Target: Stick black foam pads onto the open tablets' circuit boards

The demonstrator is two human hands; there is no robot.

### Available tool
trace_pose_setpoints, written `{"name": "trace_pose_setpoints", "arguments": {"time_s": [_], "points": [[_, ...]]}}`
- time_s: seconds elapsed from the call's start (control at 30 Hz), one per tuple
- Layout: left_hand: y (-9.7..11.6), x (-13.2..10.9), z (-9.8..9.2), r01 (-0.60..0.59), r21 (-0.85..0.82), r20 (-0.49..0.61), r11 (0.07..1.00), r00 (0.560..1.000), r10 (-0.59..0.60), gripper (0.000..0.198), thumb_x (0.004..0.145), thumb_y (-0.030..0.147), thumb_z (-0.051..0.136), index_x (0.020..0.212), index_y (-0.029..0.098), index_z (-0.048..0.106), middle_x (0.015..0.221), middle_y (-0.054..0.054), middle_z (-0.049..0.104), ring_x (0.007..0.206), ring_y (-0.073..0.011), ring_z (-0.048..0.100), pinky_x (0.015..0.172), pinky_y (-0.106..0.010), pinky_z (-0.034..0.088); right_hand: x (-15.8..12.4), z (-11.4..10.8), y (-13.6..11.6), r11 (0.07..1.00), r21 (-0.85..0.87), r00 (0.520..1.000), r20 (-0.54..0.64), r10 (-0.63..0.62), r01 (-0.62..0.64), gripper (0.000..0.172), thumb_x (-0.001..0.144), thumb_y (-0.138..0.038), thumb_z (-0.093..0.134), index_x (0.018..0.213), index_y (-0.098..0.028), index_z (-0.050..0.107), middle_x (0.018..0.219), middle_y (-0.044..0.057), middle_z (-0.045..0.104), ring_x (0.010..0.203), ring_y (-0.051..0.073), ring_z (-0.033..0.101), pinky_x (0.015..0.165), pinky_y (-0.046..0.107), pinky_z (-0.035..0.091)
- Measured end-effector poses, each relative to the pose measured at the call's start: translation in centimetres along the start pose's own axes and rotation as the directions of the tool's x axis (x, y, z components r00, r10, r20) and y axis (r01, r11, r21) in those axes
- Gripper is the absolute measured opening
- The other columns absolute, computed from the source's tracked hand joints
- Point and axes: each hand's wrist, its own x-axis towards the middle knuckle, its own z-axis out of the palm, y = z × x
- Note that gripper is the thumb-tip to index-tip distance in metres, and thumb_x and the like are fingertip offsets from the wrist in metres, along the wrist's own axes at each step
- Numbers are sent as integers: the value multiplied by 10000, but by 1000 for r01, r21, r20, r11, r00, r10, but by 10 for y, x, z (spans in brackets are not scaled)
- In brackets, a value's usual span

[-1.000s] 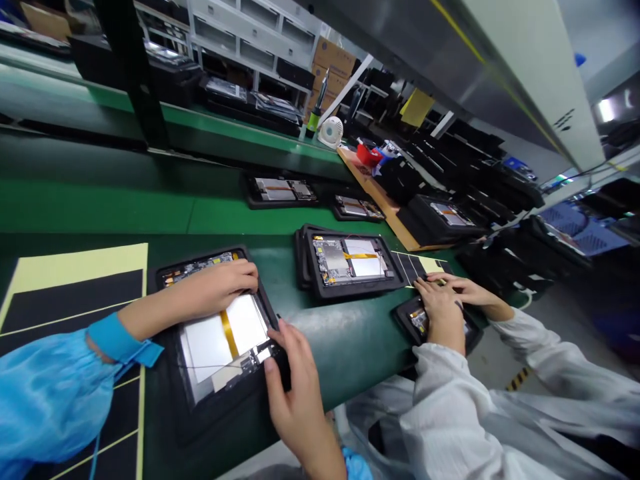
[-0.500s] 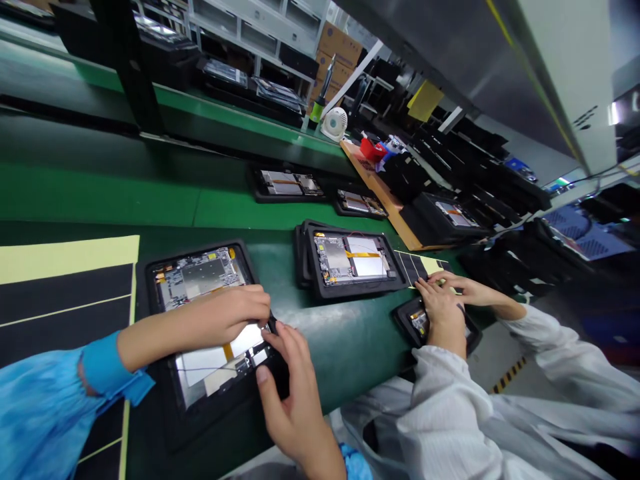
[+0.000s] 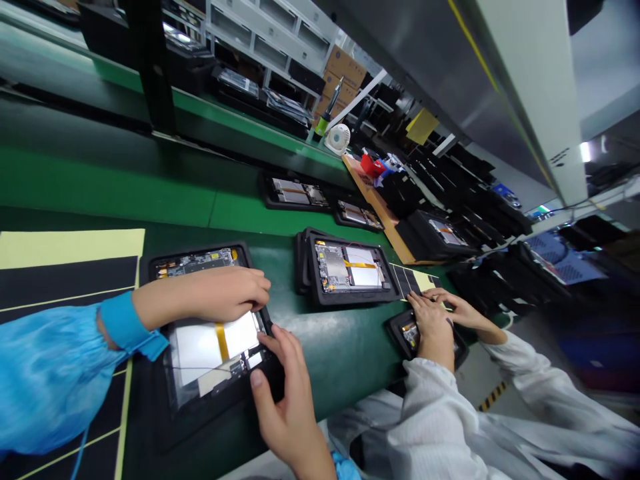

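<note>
An open tablet (image 3: 215,350), its white panel crossed by an amber tape strip, is sitting in a black frame (image 3: 200,417) at the near edge of the green worktop (image 3: 340,353). The left hand (image 3: 225,295) is curving its fingers (image 3: 260,285) over the panel's far edge and the right hand (image 3: 285,393) is spreading its fingers (image 3: 270,341) against the frame's corner, both partly closed, though any hold on something small cannot be told. A yellow-and-black mat (image 3: 65,280) is lying just beside the frame, another framed tablet (image 3: 350,267) is sitting farther along, a co-worker's hands (image 3: 435,320) are working over a third tablet (image 3: 407,333), and cardboard boxes (image 3: 343,73) are stacked by white shelving (image 3: 265,27) beyond.
</note>
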Motion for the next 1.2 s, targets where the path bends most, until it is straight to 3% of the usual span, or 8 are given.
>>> {"name": "trace_pose_setpoints", "arguments": {"time_s": [0.17,0.3,0.4,0.67,0.87,1.2], "points": [[16,-6,14,-47,-40,-134,998,990,41,241,880,10,485,756,186,595,801,-38,624,828,-211,566,739,-308,436,-1,0,2,1000,-10,1000,-1,-8,8,674,1009,-204,568,1616,-328,300,1470,84,635,1449,266,520,1253,542,381],[22,-8,29,-65,-159,-121,985,992,46,277,910,-8,472,769,192,603,783,-18,632,813,-185,577,733,-265,448,-1,-1,1,1000,-3,1000,16,-14,14,682,1008,-210,571,1619,-333,295,1485,79,625,1455,257,515,1255,530,382],[15,-7,32,-71,-138,-113,988,992,55,285,859,-44,482,738,192,586,792,-19,630,815,-183,581,728,-264,447,-1,-2,0,1000,-18,1000,19,-10,10,680,1011,-204,569,1617,-339,291,1469,70,644,1465,255,507,1261,544,369],[-11,-11,21,-98,27,-177,995,979,101,276,824,-41,469,708,197,545,740,-26,604,746,-213,521,713,-343,398,-1,-2,-2,997,-65,999,22,-29,31,692,1005,-196,583,1614,-348,294,1438,49,677,1468,251,513,1261,545,371],[-24,-12,12,-49,88,-177,995,982,64,279,771,-55,467,696,209,516,713,-25,606,742,-229,526,704,-361,375,1,-3,-5,998,-53,999,24,-24,25,683,1004,-204,586,1607,-356,303,1434,57,680,1456,276,528,1249,575,381],[-17,-16,7,-16,8,-161,1000,987,17,180,945,197,616,767,204,592,771,-16,617,786,-210,530,729,-324,376,4,-4,-3,997,-62,998,42,-39,41,664,1003,-185,580,1592,-367,334,1413,38,694,1455,258,521,1259,563,356]]}}
